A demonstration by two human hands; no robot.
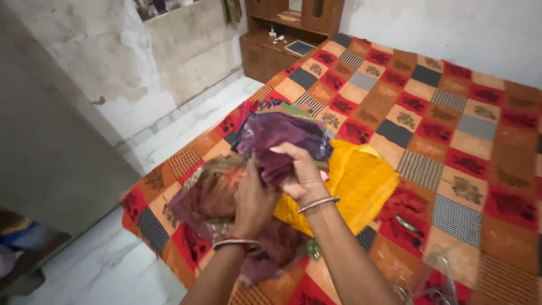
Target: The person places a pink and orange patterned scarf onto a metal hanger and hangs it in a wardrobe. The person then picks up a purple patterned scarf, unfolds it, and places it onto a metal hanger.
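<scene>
Two hands, one bangled left hand [251, 200] and one bangled right hand [302, 172]; one purple folded cloth [282, 135]; one yellow cloth [358, 178]; perhaps two brownish patterned cloths [212, 189]; one patchwork bedspread [451, 113].

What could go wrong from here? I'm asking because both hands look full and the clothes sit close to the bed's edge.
1. Both the left hand and the right hand grip the purple cloth, so nothing steadies the brown patterned fabric beneath; it may slip off the patchwork bedspread onto the white floor.
2. Tugging could drag the yellow garment out of place.
</scene>
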